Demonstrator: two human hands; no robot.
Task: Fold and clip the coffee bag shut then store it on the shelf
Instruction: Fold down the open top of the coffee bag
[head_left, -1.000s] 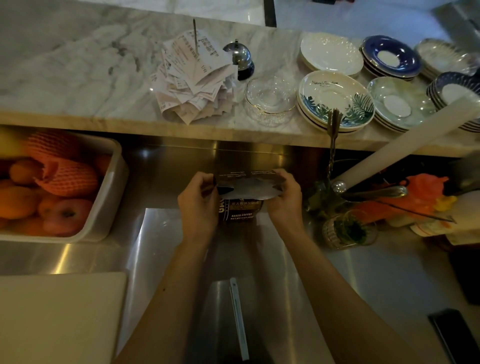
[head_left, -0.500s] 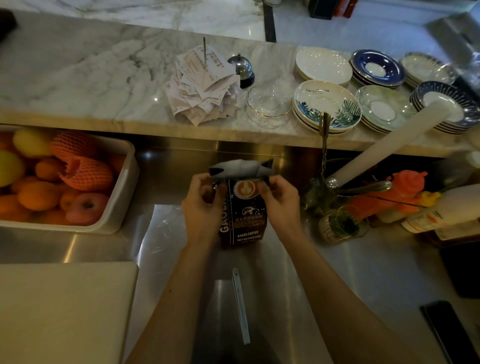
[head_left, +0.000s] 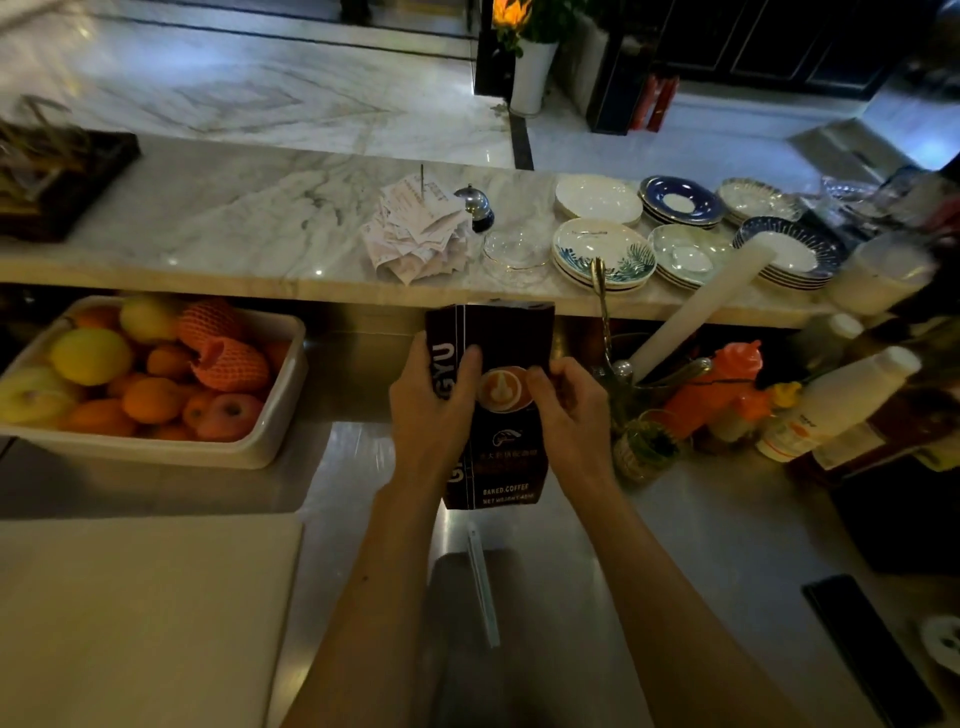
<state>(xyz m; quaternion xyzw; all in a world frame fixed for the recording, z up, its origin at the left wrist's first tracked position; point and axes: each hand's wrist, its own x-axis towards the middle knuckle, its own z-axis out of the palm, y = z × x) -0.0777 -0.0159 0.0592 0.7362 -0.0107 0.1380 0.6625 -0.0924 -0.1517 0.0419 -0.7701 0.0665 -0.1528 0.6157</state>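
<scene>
A dark brown coffee bag (head_left: 506, 452) with a latte picture and white lettering stands upright on the steel counter, its top straight up. My left hand (head_left: 434, 410) grips its left side, thumb across the front. My right hand (head_left: 569, 415) holds the right edge at the latte picture. A long thin white clip (head_left: 482, 587) lies flat on the counter just in front of the bag, between my forearms.
A white tub of fruit (head_left: 270, 447) sits to the left, a pale cutting board (head_left: 140, 613) at the near left. Behind, a marble ledge (head_left: 234, 218) carries receipts (head_left: 415, 228), a bell and stacked plates (head_left: 602, 249). Bottles, an orange toy and a jar crowd the right.
The folded-over top of the bag has been straightened up, so the bag now stands taller. Both hands slid down from the top edge to the bag's sides. The camera tilted upward.
</scene>
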